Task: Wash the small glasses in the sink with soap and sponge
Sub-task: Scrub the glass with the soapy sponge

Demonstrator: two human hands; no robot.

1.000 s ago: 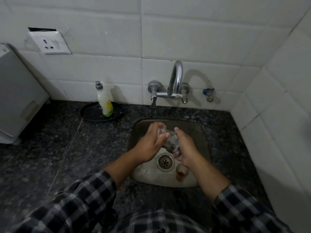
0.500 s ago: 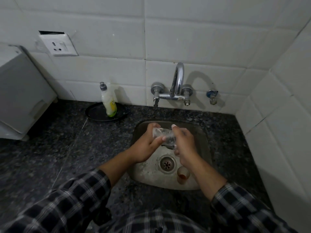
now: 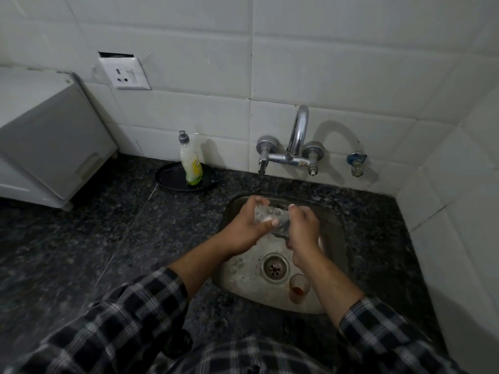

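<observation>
Over the steel sink [image 3: 243,276] my left hand [image 3: 243,225] holds a small clear glass [image 3: 266,214] on its side. My right hand [image 3: 301,228] grips a dark sponge [image 3: 280,228] pressed against the glass's open end. A second small glass [image 3: 298,287] with a reddish residue stands upright on the sink floor, right of the drain [image 3: 275,267] and under my right forearm. A soap bottle [image 3: 190,163] with yellow-green liquid stands on a black plate [image 3: 172,179] left of the tap.
A chrome wall tap [image 3: 293,147] hangs above the sink's back edge, with a small valve [image 3: 357,163] to its right. A white appliance [image 3: 46,136] fills the counter's left. Dark granite counter [image 3: 94,238] surrounds the sink; tiled wall closes the right side.
Both hands with the glass and sponge have kept together over the sink and shifted slightly toward the tap. The glass on the sink floor has not moved.
</observation>
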